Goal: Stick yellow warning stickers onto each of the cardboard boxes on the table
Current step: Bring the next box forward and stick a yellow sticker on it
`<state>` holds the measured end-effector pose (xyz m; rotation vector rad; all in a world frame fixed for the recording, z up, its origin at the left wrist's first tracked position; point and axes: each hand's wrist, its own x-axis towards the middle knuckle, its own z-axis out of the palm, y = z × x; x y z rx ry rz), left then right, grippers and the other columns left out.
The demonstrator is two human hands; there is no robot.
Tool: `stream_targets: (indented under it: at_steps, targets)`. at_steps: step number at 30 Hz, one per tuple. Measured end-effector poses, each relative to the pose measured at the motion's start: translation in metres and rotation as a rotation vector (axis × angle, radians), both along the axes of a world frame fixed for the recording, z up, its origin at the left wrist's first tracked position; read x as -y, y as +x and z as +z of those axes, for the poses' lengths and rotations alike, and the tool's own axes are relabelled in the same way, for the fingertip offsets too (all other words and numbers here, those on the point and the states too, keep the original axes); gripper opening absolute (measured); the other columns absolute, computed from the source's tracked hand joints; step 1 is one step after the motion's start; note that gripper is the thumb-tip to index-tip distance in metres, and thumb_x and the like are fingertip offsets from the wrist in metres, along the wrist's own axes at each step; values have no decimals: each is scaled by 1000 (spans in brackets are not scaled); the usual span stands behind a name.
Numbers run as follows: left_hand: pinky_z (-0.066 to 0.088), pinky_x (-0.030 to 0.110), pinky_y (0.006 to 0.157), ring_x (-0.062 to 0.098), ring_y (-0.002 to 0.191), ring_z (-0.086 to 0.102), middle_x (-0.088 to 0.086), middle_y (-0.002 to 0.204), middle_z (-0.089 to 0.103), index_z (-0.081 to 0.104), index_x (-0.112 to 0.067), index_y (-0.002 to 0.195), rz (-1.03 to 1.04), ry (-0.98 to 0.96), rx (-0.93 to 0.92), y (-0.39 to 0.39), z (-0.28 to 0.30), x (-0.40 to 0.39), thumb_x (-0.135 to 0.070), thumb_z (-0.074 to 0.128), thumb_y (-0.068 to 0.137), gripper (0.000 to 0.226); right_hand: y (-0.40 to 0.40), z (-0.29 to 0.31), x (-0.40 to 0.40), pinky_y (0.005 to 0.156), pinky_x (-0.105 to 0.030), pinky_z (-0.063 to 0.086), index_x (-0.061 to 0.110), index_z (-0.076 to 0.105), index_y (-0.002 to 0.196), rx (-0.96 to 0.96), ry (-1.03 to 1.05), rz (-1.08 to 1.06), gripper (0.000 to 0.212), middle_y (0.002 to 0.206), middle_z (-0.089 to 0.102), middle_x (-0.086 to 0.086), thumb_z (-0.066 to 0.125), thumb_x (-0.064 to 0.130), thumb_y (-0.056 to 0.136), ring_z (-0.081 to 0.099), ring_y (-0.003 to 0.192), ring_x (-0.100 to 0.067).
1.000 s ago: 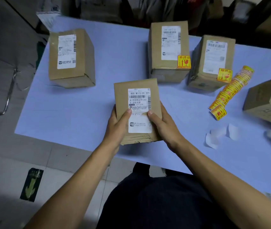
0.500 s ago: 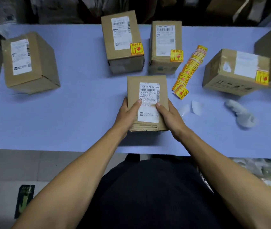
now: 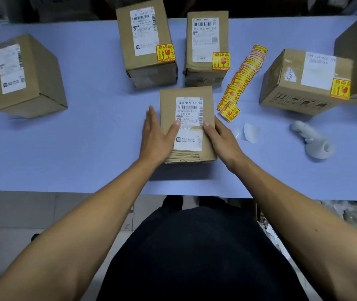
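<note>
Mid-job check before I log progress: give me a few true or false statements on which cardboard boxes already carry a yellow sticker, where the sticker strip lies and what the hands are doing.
1. The small brown cardboard box between the hands carries a yellow warning sticker. False: only a white shipping label shows on it.
2. The strip of yellow warning stickers lies on the blue table to the right of that box. True.
3. The brown cardboard box at far left has a yellow sticker. False: none shows.
4. The left hand and right hand flank the small box, thumbs on its top. True.
5. Both tall cardboard boxes at the back, and, carry stickers. True.
</note>
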<state>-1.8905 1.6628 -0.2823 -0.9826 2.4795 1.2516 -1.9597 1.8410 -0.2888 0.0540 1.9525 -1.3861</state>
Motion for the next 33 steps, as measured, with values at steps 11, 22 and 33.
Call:
stream_targets:
  at_steps: [11, 22, 33]
  targets:
    - [-5, 54, 122, 23, 155, -8, 5, 168, -4, 5, -24, 159, -731, -587, -74, -38, 4, -14, -68, 25, 95, 80, -55, -24, -11, 89, -35, 44, 8, 58, 131, -443, 566, 32, 41, 126, 59, -18, 57, 27, 95, 55, 115, -34]
    - [-3, 52, 122, 22, 155, -4, 4, 169, 1, 8, -26, 159, -703, -592, -90, -40, 2, -13, -68, 26, 94, 79, -85, -39, -18, 84, -41, 44, 7, 58, 123, -463, 700, 20, 48, 120, 57, -20, 73, 29, 84, 52, 112, -38]
    - [-4, 52, 122, 22, 155, -8, 2, 169, -3, 11, -26, 159, -701, -544, -77, -38, 9, -13, -68, 28, 94, 79, -88, -27, -29, 79, -30, 48, 13, 75, 98, -211, 470, -188, 16, 98, 74, -11, 71, 20, 85, 67, 97, -29]
